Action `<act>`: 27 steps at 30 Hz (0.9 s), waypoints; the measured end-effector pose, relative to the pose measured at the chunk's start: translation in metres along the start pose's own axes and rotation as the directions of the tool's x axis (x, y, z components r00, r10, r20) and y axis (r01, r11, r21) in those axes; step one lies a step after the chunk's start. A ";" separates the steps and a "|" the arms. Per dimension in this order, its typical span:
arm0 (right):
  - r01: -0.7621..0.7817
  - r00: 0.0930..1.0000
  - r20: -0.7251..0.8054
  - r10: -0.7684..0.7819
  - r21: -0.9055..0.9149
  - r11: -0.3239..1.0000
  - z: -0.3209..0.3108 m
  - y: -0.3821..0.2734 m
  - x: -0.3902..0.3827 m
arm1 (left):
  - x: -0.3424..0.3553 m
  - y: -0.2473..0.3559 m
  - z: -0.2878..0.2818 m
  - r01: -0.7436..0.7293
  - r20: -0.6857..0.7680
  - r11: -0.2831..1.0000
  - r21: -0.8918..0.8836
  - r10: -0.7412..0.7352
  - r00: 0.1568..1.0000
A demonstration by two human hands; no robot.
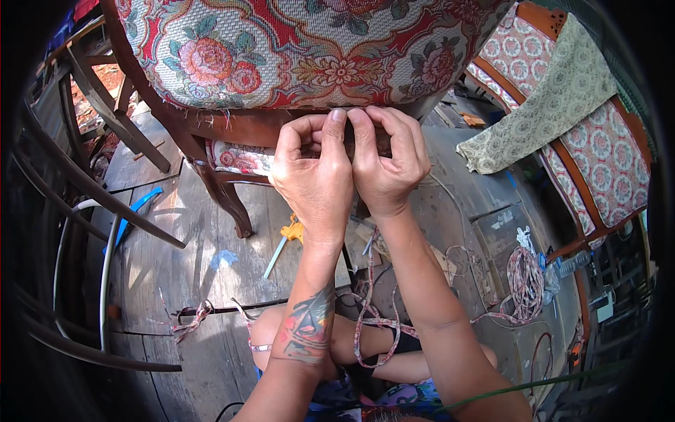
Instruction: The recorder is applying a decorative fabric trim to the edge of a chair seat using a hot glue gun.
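A wooden chair (190, 133) stands in front of me, its back covered in floral upholstery fabric (281, 63) of red, white and green. Frayed threads hang along the fabric's lower edge, by the wooden rail. At the middle of that edge, my left hand (313, 155) and my right hand (387, 155) are side by side, nearly touching. Both are closed in a pinch, thumbs up, with the thumb tips against the fabric's edge. The other fingertips are curled in and partly hidden. Below, a patterned seat (242, 157) shows behind the rail.
An orange tool with a pale straight bar (292, 231) lies on the plank floor (197, 274). Patterned cord (526, 285) lies coiled at right, with strands near my legs. A second upholstered chair (608, 155) carries a cream patterned cloth (538, 105). Dark curved bars (105, 200) stand left.
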State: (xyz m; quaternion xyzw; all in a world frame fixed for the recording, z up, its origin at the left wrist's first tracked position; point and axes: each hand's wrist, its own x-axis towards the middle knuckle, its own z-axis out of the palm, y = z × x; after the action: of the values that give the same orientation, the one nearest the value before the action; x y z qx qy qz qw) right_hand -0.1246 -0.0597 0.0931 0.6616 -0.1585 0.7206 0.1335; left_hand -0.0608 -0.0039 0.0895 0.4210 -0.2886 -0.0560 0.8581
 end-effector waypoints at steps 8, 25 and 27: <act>-0.024 1.000 -0.009 0.024 0.007 1.000 0.003 -0.002 -0.001 | 0.001 -0.006 -0.003 -0.061 0.003 0.997 0.038 0.061 0.998; -0.027 1.000 -0.013 0.027 0.012 1.000 0.004 -0.003 0.000 | 0.002 -0.003 -0.005 -0.084 0.006 0.988 0.129 0.084 0.996; -0.029 0.999 -0.013 0.029 0.005 1.000 0.004 -0.002 -0.001 | 0.002 0.000 -0.006 -0.089 0.010 0.985 0.145 0.088 0.996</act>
State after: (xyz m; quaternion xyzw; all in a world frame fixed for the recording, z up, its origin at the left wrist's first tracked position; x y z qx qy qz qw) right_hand -0.1201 -0.0594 0.0925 0.6549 -0.1654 0.7272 0.1224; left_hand -0.0563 -0.0004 0.0874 0.4691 -0.3118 0.0026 0.8262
